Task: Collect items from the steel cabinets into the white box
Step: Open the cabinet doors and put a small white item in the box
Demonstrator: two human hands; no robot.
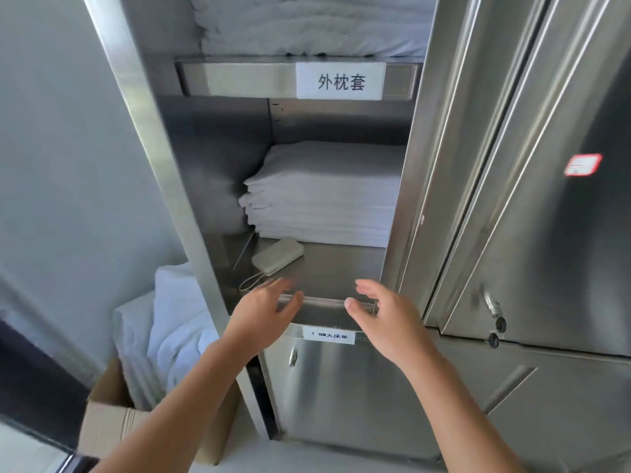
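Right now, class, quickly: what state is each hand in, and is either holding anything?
Left hand: open, fingers spread, holding nothing.
Right hand: open, fingers spread, holding nothing.

Pale grey wall (pixel 68 148), light floor (pixel 30 452), soft daylight

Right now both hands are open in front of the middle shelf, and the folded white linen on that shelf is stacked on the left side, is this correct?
Not quite. The head view shows the folded white linen stacked on the right side of the middle shelf; a small grey pouch lies at its front left. The left hand and right hand are indeed open before it.
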